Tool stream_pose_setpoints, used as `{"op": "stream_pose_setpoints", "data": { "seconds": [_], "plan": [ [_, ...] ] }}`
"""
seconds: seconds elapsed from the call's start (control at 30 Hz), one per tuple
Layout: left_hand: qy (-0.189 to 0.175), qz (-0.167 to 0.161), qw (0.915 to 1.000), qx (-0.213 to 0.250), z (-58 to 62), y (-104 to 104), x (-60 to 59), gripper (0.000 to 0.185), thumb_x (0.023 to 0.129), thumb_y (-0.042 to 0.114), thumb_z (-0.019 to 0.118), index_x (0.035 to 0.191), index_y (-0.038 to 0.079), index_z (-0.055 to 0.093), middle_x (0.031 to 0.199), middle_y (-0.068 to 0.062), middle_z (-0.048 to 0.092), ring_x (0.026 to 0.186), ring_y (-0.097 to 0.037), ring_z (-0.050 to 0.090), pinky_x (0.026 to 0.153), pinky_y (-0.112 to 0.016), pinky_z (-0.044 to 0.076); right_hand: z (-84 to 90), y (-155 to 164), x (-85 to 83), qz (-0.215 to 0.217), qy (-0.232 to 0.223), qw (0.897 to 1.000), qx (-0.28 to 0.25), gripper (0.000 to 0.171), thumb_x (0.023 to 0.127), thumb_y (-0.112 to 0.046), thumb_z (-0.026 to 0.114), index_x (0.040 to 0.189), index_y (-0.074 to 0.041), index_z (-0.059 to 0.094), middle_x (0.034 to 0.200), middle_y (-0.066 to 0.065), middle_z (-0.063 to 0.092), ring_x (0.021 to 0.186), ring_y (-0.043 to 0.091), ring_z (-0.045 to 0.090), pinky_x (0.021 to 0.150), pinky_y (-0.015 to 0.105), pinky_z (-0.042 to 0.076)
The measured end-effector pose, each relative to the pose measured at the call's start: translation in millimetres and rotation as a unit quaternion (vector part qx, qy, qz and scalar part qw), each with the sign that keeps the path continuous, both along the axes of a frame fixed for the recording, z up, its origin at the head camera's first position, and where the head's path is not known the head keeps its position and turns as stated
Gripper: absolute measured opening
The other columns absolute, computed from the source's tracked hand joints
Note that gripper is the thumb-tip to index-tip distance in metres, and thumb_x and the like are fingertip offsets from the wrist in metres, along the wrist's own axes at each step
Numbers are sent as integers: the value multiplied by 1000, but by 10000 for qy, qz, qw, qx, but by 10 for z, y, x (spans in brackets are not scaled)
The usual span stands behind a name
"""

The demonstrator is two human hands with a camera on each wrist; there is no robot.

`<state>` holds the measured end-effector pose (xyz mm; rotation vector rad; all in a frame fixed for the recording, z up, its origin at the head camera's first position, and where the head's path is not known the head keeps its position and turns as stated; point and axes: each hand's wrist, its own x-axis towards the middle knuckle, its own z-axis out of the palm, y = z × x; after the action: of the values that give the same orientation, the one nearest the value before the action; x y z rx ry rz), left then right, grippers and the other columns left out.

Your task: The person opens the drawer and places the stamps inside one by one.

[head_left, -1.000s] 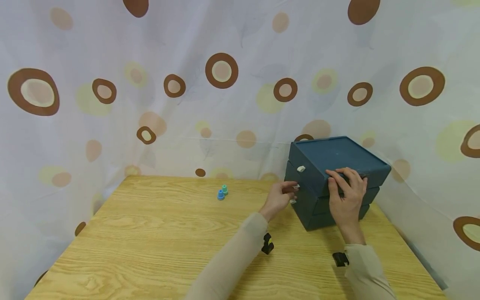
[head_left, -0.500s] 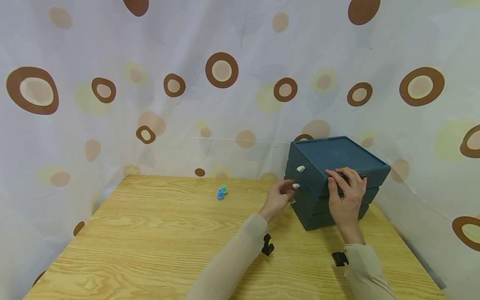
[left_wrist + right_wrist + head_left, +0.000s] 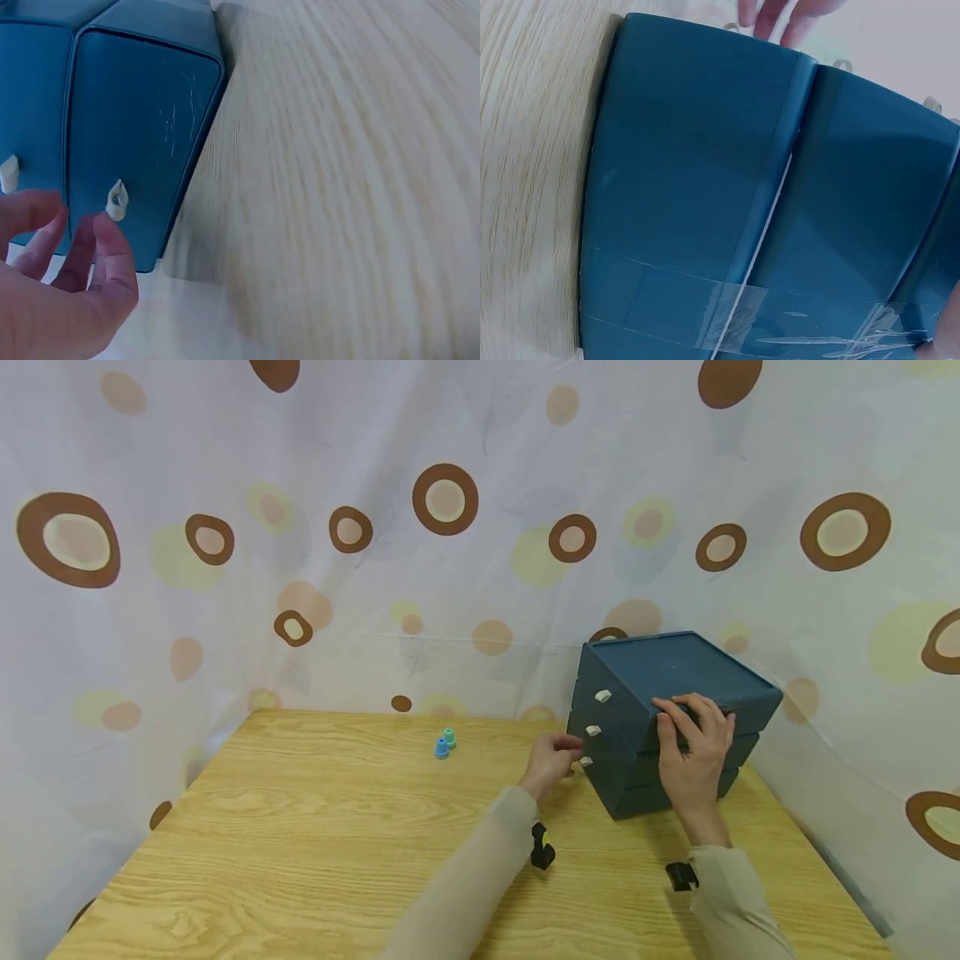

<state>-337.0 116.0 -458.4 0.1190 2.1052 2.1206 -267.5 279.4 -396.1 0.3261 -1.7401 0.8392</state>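
A dark blue stack of three drawers (image 3: 678,668) stands at the right of the table, its fronts facing left. Each front bears a small white pull; the bottom pull (image 3: 117,201) shows just past my left fingertips. My left hand (image 3: 551,762) hovers by the lower drawers with fingers loosely bent and holds nothing; whether a fingertip touches the pull I cannot tell. The middle pull (image 3: 593,731) is free of the hand. My right hand (image 3: 696,743) rests on the near top edge of the stack, fingertips on top and thumb against the edge.
Two small cone-shaped pieces, one blue (image 3: 442,748) and one green (image 3: 450,737), stand together near the back of the wooden table (image 3: 300,827). A patterned curtain (image 3: 450,610) hangs behind the table and along its sides.
My left hand has moved down and slightly left, from beside the middle pull to the bottom one, leaving the middle pull uncovered. The right hand and the drawers stay as they were.
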Motion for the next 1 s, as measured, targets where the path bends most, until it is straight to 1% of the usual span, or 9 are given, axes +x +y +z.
{"op": "stream_pose_setpoints", "data": {
  "seconds": [0.07, 0.17, 0.3, 0.4, 0.53, 0.67, 0.83, 1.0],
  "plan": [
    [-145, -34, 9999, 60, -35, 9, -6, 16, 91, 1, 64, 105, 3, 71, 98, -6, 68, 86, -15, 62, 77, -37, 57, -52, 54, -45, 4, -35, 10000, 50, 18, 95, -15, 65, 106, -6, 76, 114, 21, 62, 123, 37, 48, 118, 64, 0],
    [-329, -97, 9992, 192, -91, 29, -10, 16, 90, -1, 64, 105, 0, 71, 96, -7, 67, 85, -19, 63, 80, -42, 57, -64, 53, -52, 13, -17, 10000, 26, 16, 94, -12, 66, 105, -5, 76, 113, 22, 62, 122, 38, 49, 117, 65, 0],
    [-352, -170, 9989, 252, -125, 76, -4, 18, 89, -3, 64, 107, -2, 69, 97, -10, 67, 89, -28, 68, 82, -42, 58, -68, 59, -74, -16, 41, 10000, 3, 15, 93, -9, 66, 103, -3, 76, 113, 23, 62, 121, 40, 49, 117, 65, 1],
    [-323, -177, 9991, 196, -127, 113, -2, 20, 89, -2, 64, 108, -3, 69, 99, -12, 69, 93, -31, 70, 82, -41, 58, -56, 55, -80, -23, 71, 10000, -9, 15, 93, -8, 66, 102, -2, 76, 112, 24, 62, 120, 41, 49, 116, 66, 0],
    [-423, -152, 9987, 220, -140, 135, -12, 19, 90, -2, 63, 108, -3, 70, 98, -13, 70, 92, -30, 70, 81, -39, 59, -21, 18, -48, -1, 90, 10000, -41, 14, 92, -3, 66, 101, 0, 75, 111, 27, 61, 119, 43, 49, 115, 68, 0],
    [-437, -141, 9985, 287, -160, 126, -32, 18, 89, -4, 64, 105, -5, 71, 95, -14, 70, 89, -30, 71, 81, -39, 59, 52, -54, 17, 9, 101, 9999, -48, 14, 91, 0, 65, 100, 3, 74, 110, 29, 61, 118, 46, 48, 115, 68, 0],
    [-412, -115, 9989, 200, -159, 114, -42, 15, 88, -6, 65, 101, -5, 72, 91, -13, 70, 82, -25, 70, 81, -38, 59, 134, -126, 93, 36, 140, 9999, -49, 13, 91, 3, 64, 99, 5, 74, 108, 31, 60, 117, 49, 48, 114, 69, 0],
    [-412, -13, 9991, 45, -151, 89, -43, 15, 87, -7, 65, 99, -4, 73, 90, -11, 70, 79, -21, 70, 78, -36, 60, 78, -73, 39, 51, 151, 9999, -62, 14, 90, 2, 65, 100, 4, 74, 109, 30, 60, 117, 48, 48, 115, 69, 0]
  ]
}}
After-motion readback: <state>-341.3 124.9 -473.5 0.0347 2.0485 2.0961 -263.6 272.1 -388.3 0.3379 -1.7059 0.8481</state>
